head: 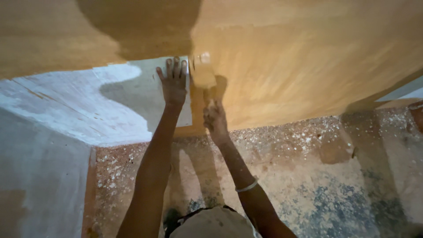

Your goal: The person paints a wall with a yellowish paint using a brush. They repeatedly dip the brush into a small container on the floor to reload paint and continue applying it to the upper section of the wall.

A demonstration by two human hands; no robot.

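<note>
While both arms reach up: hands apart.
Left hand (pixel 173 81): fingers spread flat on white panel (pixel 79 105).
Right hand (pixel 214 118): clamped on brush (pixel 202 72), at 12 o'clock, against wooden board (pixel 299 57).

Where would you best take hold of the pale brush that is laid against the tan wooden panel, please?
Probably by its handle, the lower end at the right hand, coming from below. The pale brush stands nearly upright against the tan wooden panel, its broad head on the surface, so only the handle is free for a grip. The left hand lies flat on the white board beside it.
</note>
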